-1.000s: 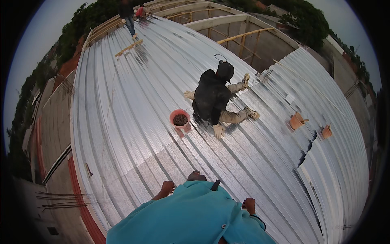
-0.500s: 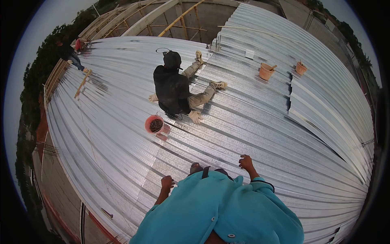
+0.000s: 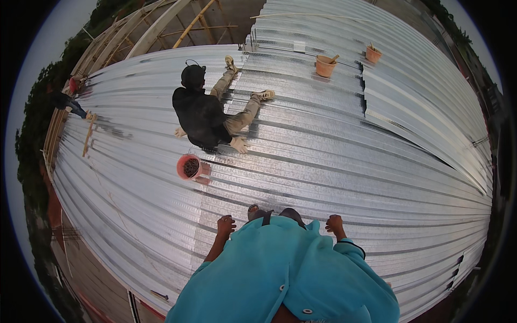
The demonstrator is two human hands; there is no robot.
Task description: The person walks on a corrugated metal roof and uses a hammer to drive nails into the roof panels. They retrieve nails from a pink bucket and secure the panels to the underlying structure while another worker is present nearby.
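Observation:
Both of my hands hang beside my body above the metal roof sheets. My left hand [image 3: 226, 224] has loosely bent fingers, slightly apart, with nothing in it. On the other side, my right hand [image 3: 334, 223] is curled with its fingers drawn in, and no object shows in it. Neither touches anything. Ahead and left of my feet stands a pink bucket [image 3: 182, 171] holding dark, thin pieces, probably fasteners. Just beyond it a person [image 3: 199, 110] in a dark top and light gloves sits on the ribbed metal roofing [image 3: 301, 156], legs stretched out, palms down on the sheets.
Two orange buckets [image 3: 325, 68] with handles sticking out stand farther right. A raised sheet edge [image 3: 398, 125] overlaps beside them. At the far left another person [image 3: 70, 103] is near a wooden strip [image 3: 89, 137]. Timber framing [image 3: 156, 35] borders an opening at the back.
The view has shifted, so the seated person and buckets appear farther left and higher. My right hand's fingers have curled in from a more spread pose.

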